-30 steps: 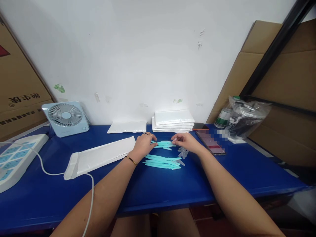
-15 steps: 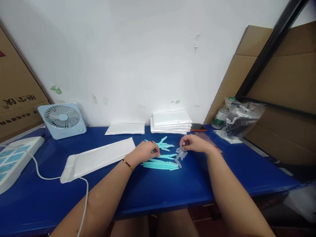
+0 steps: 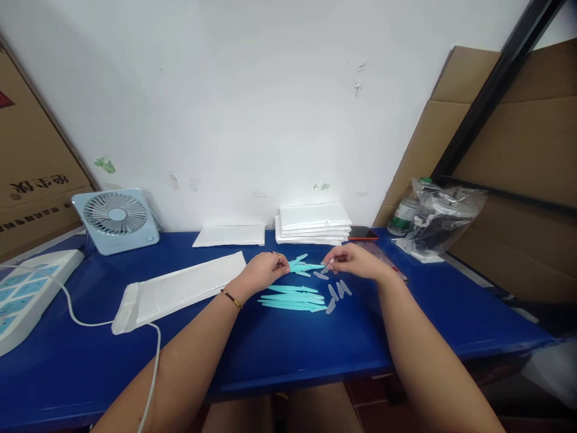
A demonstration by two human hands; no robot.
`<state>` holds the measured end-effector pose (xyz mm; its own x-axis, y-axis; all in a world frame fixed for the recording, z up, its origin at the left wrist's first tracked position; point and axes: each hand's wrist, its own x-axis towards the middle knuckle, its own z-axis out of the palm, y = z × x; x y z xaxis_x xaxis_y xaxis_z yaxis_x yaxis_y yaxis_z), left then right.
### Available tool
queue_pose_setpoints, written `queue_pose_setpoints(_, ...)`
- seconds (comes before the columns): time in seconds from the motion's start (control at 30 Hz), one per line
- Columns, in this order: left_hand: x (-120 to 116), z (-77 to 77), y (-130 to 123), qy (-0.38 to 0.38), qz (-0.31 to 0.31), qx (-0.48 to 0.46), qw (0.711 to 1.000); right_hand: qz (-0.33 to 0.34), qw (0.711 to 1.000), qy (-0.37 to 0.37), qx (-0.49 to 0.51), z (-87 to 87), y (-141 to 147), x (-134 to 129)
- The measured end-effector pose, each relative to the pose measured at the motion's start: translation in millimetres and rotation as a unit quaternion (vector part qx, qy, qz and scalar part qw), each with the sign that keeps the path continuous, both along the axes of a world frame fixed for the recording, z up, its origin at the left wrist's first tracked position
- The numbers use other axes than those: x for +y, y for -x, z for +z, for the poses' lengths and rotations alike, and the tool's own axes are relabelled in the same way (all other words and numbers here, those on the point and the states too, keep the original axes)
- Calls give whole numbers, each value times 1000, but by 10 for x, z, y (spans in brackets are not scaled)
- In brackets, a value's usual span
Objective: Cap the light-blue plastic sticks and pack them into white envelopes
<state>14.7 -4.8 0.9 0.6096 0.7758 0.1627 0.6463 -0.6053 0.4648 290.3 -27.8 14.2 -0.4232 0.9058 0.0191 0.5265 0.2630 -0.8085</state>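
Note:
My left hand [image 3: 265, 269] is closed on the handle of a turquoise eyebrow razor [image 3: 307, 267], whose tip points right. At that tip, my right hand [image 3: 355, 262] pinches a small clear plastic blade cap [image 3: 326, 269]; whether the cap is on the blade I cannot tell. Behind the held razor lie a few more turquoise razors [image 3: 298, 258], crossed over each other. Nearer to me, several razors [image 3: 291, 298] are lined up side by side, blades to the right. Several loose clear caps [image 3: 341, 289] are scattered just right of them.
A long white padded mailer [image 3: 184, 290] lies left of my left hand, with a white cable running by it. At the wall are a stack of mailers [image 3: 313, 224], a single mailer [image 3: 229, 235], a fan [image 3: 118, 219] and a bottle [image 3: 401, 218]. A power strip [image 3: 36, 294] sits far left.
My left hand has lifted slightly, and a razor now points from it towards my right hand. My right hand has moved slightly left to the razor's tip. The loose caps are more spread out.

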Motion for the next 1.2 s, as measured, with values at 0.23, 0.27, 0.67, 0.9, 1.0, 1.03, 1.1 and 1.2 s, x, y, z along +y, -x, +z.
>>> queue_pose_setpoints(0.23, 12, 38, 38, 6, 11, 0, 1000, 2, 999, 12, 33, -35, 3, 17)
queue_pose_setpoints(0.27, 13, 42, 45, 5, 13, -2, 1000, -2, 999, 8, 33, -34, -9, 20)
queue_pose_setpoints(0.67, 14, -23, -34, -48, -1, 35, 998, 2, 1000, -19, 22, -152, 268, 56)
queue_pose_setpoints(0.9, -37, -12, -21, -99, -4, 66, 993, -77, 978, -161, -109, -156, 149, 107)
queue_pose_setpoints(1.0, -94, -4, -36, -69, -45, 108, 991, -51, 978, -127, -156, -175, 113, 105)
queue_pose_setpoints(1.03, -107, -4, -43, -61, -44, 117, 990, -43, 979, -115, -161, -191, 116, 107)
queue_pose_setpoints(1.1, -120, -5, -54, -44, -34, 121, 991, -37, 981, -100, -164, -223, 131, 112)
queue_pose_setpoints(1.2, -103, -15, -58, -16, -15, 94, 995, -32, 985, -86, -145, -232, 144, 113)
